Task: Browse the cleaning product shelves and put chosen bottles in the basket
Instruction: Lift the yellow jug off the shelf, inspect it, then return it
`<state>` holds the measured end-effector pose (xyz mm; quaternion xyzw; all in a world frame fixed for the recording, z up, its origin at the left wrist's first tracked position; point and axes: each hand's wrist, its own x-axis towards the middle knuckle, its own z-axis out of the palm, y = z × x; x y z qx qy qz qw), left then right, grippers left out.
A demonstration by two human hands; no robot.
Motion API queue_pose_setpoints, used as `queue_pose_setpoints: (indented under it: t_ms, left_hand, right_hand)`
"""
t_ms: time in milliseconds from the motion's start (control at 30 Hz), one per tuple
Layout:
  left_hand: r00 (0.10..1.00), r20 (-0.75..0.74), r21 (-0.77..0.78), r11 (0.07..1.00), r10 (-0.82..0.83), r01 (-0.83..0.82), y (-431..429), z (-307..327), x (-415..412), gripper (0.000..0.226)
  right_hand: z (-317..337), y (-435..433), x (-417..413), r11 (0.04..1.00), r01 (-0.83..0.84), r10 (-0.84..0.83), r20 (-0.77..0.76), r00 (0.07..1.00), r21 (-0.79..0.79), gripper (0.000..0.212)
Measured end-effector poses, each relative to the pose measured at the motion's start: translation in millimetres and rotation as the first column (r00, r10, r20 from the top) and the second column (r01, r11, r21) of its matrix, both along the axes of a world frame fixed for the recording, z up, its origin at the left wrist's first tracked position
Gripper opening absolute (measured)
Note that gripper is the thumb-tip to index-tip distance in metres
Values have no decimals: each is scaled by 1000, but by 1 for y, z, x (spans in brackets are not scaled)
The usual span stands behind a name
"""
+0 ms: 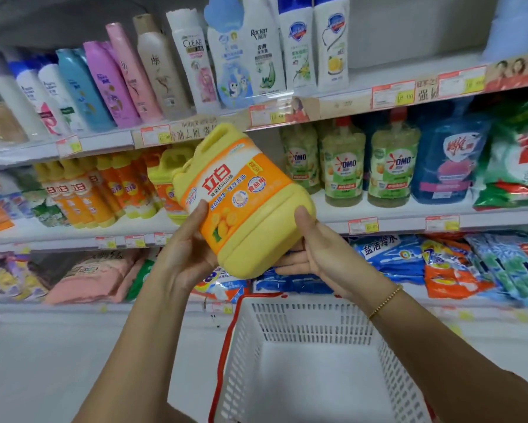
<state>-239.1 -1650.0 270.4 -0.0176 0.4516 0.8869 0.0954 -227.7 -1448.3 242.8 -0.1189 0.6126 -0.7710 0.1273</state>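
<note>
While left hand (pixel 183 254), right hand (pixel 322 254) fingers (pixel 290 265) grip tilted 立白 jug (pixel 247 190): OMO bottles (pixel 343 166) behind.

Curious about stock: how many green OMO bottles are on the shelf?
3 OMO bottles, side by side on the middle shelf, right of the yellow jug; others may hide behind.

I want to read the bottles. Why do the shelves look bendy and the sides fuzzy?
Head view: the wide lens bows the shelf edges; the yellow jug in the middle is sharp; the bags at the far right blur; light is even, without strong glare.
</note>
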Motion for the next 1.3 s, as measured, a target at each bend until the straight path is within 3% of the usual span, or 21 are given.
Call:
queue_pose_setpoints:
  t_ms: [100, 333, 400, 500, 567, 667, 867, 1000, 1100, 1167, 1233, 1300]
  left_hand:
    - [993, 96, -32, 998, 63, -60, -2, -9, -2, 39]
    - [987, 152, -141, 989, 60, -38, -9, -21, 0, 48]
    - [994, 103, -204, 979, 40, -18, -9, -22, 3, 51]
    - [999, -35, -444, 895, 34, -46, -7, -20, 6, 81]
    - [983, -164, -542, 826, 78, -156, -2, -17, 7, 98]
    - [938, -334, -534, 803, 89, -266, 7, -11, 12, 81]
    - [884, -466, -617, 729, -37, -295, 17, -4, 15, 81]
    - [831, -507, -786, 519, -229, -337, 21, 6, 5, 85]
    - [791, -547, -803, 438, -273, -404, 27, 14, -17, 82]
    - [764, -582, -791, 413, -278, -452, 29, 13, -38, 82]
    - [716, -614, -786, 345, -333, -513, 30, 12, -64, 84]
    - [646, -631, -769, 239, -429, -593, 28, 11, -93, 83]
  right_hand:
    - [-2, 2, -4, 997, -70, 67, 67, 996, 44, 112]
    - [-12, 16, -17, 996, -74, 63, 220, 974, 42, 86]
    - [-15, 22, -22, 996, -57, 40, 250, 967, 62, 66]
    - [-20, 27, -29, 998, -52, 56, 298, 953, -22, 48]
    - [-23, 28, -32, 995, -67, 88, 316, 944, -77, 53]
    - [-25, 28, -31, 987, -53, 97, 299, 949, -152, 58]
    - [-25, 37, -28, 997, -61, 65, 101, 993, -41, 79]
    - [-24, 42, -36, 957, 89, -74, -62, 995, 276, 54]
    - [-23, 44, -55, 937, 130, -102, -102, 990, 325, 47]
    - [-15, 41, -72, 910, 209, -130, -232, 964, 359, 34]
    - [-7, 36, -97, 934, 292, -252, -200, 947, 207, 10]
    - [-1, 33, -118, 921, 386, -384, -36, 923, 56, 26]
